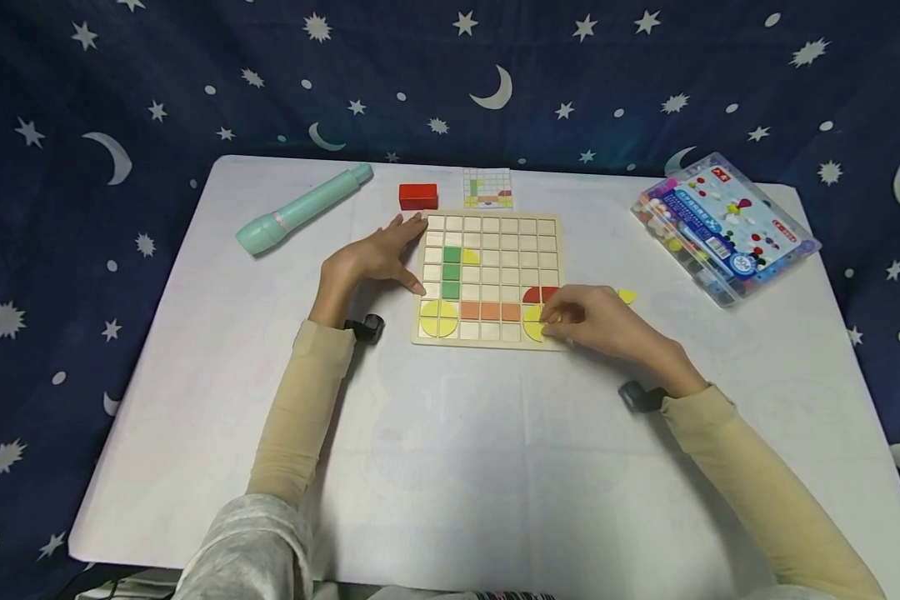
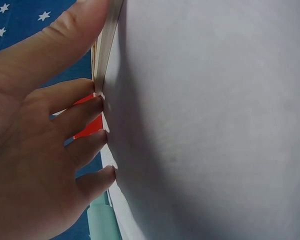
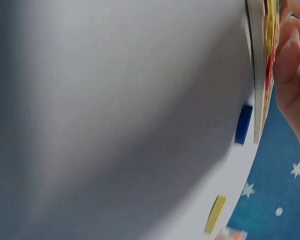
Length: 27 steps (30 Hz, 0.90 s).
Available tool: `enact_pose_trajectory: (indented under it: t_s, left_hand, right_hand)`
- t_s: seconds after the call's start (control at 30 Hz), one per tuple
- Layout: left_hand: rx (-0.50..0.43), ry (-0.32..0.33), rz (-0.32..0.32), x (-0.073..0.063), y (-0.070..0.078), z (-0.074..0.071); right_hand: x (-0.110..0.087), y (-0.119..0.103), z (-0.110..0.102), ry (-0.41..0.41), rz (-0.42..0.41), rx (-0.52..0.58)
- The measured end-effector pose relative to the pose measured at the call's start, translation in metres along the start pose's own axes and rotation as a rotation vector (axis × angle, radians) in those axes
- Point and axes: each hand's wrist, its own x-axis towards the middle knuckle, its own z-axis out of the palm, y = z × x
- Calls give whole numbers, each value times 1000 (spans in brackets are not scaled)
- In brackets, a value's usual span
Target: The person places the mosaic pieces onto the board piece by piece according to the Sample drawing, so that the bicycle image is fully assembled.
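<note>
A wooden grid board (image 1: 489, 225) lies on the table with green squares (image 1: 451, 272), orange squares (image 1: 490, 311), a red half-circle (image 1: 534, 295) and yellow quarter-circles (image 1: 438, 318) set in its cells. My left hand (image 1: 375, 254) rests at the board's left edge with fingers and thumb spread; in the left wrist view the thumb and fingertips touch the board's side. At the lower right corner my right hand (image 1: 596, 318) pinches a yellow quarter-circle piece (image 1: 544, 320) with thumb and forefinger, over other yellow pieces (image 1: 530, 323). The fingers partly cover that piece.
Behind the board stand a red block (image 1: 418, 197) and a small pattern card (image 1: 487, 188). A mint-green cylinder (image 1: 303, 208) lies back left, a clear box of colourful parts (image 1: 723, 225) back right. A yellow piece (image 1: 627, 296) and a blue piece (image 3: 243, 124) lie beyond the right hand.
</note>
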Motion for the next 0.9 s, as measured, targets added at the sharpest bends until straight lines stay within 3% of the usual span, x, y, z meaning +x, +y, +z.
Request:
enact_pose_trajectory:
  t_s: [0.47, 0.9]
  left_hand:
    - [17, -4, 10, 0, 0, -1]
    - [14, -6, 11, 1, 0, -1]
  right_hand:
    - [-21, 29, -27, 117, 135, -14]
    - [-29, 62, -45, 202, 203, -33]
